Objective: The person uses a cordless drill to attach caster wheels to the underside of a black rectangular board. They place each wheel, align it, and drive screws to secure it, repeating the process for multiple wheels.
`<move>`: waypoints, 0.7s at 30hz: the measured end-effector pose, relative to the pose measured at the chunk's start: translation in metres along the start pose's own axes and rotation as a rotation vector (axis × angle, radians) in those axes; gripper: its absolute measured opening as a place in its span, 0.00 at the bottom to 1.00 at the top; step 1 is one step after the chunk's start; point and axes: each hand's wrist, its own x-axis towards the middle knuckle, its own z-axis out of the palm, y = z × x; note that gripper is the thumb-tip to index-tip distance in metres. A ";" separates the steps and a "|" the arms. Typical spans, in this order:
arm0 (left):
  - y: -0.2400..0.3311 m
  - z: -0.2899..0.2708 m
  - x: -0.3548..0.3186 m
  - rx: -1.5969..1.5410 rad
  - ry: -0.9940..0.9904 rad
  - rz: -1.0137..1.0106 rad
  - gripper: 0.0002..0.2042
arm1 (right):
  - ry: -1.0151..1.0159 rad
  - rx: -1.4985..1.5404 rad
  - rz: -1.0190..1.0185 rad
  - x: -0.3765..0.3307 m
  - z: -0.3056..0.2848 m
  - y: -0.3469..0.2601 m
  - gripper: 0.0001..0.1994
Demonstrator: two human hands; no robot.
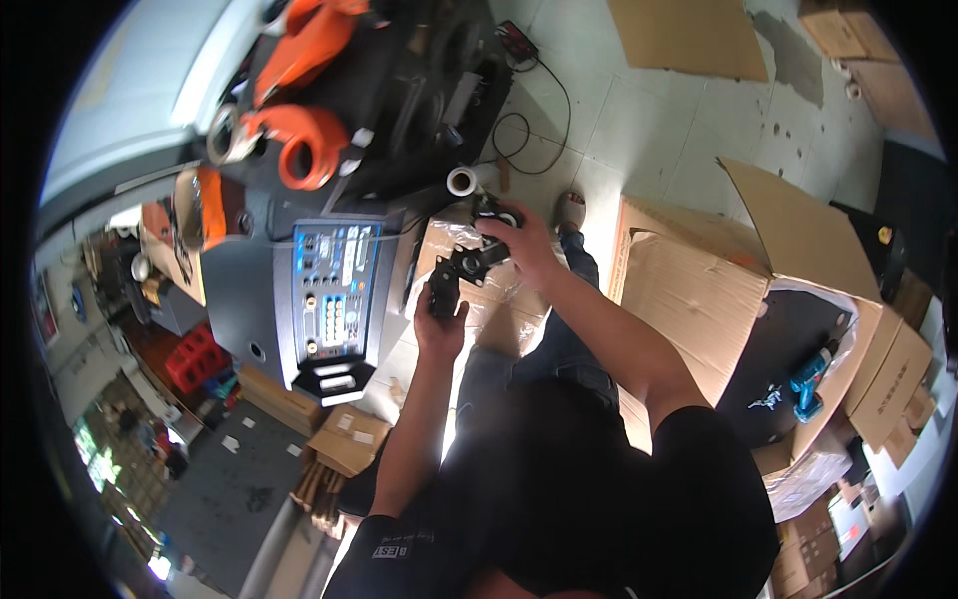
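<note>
In front of me, my left hand [439, 324] is closed around a black caster [444, 287], its flat mounting plate facing up. My right hand [527, 245] grips another black caster [496, 213] a little farther away and to the right. Between the two hands sits a third dark caster-like part [473, 263]; whether a hand bears it or it rests on the carton is hard to tell. Below them lies a carton [511, 309] covered in shiny clear film.
Left of my hands stands a black cabinet with a blue control panel [337, 290]. Orange tape dispensers [307, 150] and a tape roll [461, 181] are beyond. At right, an open carton [689, 299] adjoins a black panel bearing a teal cordless drill [810, 384] and loose screws [766, 397].
</note>
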 end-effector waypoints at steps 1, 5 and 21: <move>-0.004 0.016 0.011 0.020 -0.005 -0.014 0.15 | 0.012 0.031 -0.028 0.014 -0.003 -0.010 0.31; 0.003 0.080 0.066 0.171 -0.062 0.075 0.12 | 0.121 0.213 -0.080 0.058 -0.034 -0.035 0.27; 0.035 0.193 0.261 -0.035 -0.034 0.274 0.13 | 0.431 0.330 -0.091 0.084 -0.176 -0.022 0.20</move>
